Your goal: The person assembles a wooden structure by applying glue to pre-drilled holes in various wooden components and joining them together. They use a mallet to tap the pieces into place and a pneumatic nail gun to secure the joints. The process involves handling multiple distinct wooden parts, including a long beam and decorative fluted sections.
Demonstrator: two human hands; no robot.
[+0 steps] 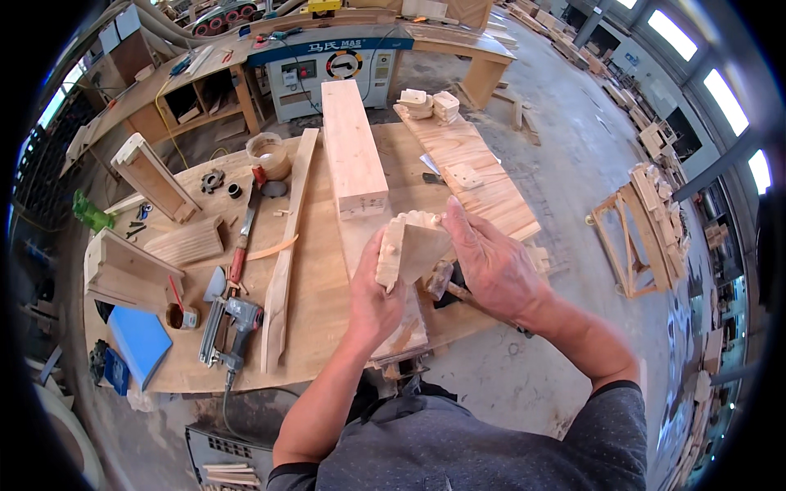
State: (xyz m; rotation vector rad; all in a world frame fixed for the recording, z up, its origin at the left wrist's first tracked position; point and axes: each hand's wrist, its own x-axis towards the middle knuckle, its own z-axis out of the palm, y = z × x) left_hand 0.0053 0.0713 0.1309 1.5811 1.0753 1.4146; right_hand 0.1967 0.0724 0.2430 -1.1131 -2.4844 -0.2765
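Just in front of my body, my left hand (pixel 378 282) is closed around a pale carved wooden piece (pixel 419 245). Rippled, scalloped edges run along its top and left side, with a flat face between them. My right hand (pixel 501 266) is closed at the piece's upper right corner, its fingers together and pressed against the edge. Some of its fingertips are hidden behind the wood. Below the piece, a hammer-like tool (pixel 440 281) with a worn head is partly covered by my right hand. A thick squared timber (pixel 354 151) lies just beyond my hands.
The plywood bench top (pixel 315 319) carries a nail gun (pixel 239 327), a long chisel (pixel 243 237), a long wooden strip (pixel 293 245), a blue wedge (pixel 141 344) and assembled wooden parts (pixel 155 180). Small blocks (pixel 430 105) sit on a board (pixel 491 184). A slatted wooden frame (pixel 639 233) stands right.
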